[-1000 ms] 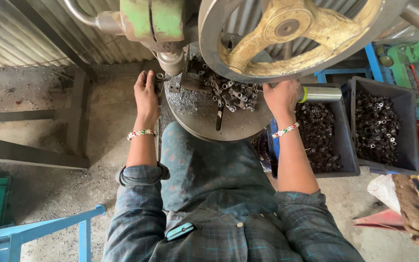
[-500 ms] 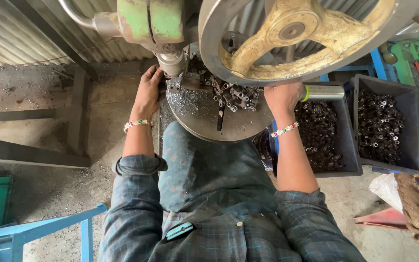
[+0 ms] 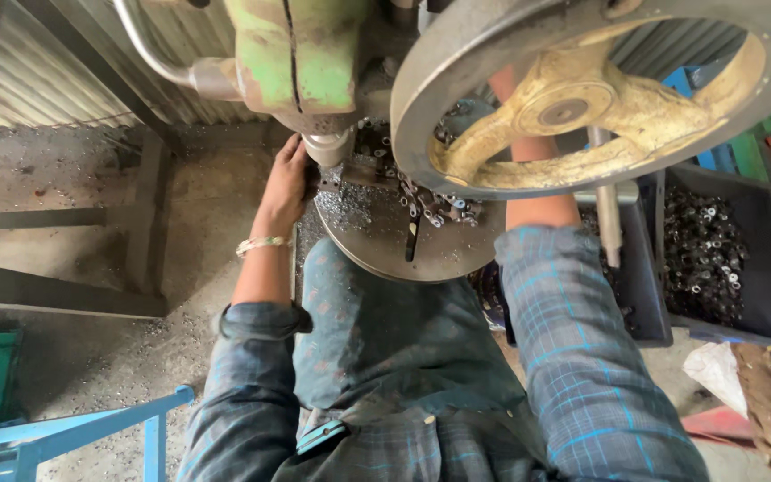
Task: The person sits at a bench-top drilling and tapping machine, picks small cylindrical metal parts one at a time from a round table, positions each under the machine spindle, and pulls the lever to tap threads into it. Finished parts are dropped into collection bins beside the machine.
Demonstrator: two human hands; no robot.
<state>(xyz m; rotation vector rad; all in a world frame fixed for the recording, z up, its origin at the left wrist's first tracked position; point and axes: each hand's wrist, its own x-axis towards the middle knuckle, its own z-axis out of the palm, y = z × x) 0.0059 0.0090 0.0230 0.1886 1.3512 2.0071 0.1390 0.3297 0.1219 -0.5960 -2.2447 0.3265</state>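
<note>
My left hand (image 3: 286, 183) rests w/ fingers loosely bent against the edge of the round surface (image 3: 377, 245), just beside the press ram (image 3: 327, 147). Small metal parts (image 3: 430, 205) lie in a pile to the right of it, very near. My right hand is hidden behind the flywheel (image 3: 582, 98); can't tell its state. Left is nearer to the ram.

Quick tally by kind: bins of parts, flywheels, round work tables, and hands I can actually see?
Bins: 2 (second)
Flywheel: 1
Round table: 1
Hands in view: 1, the left hand; the right is hidden behind the flywheel
Total: 5
</note>
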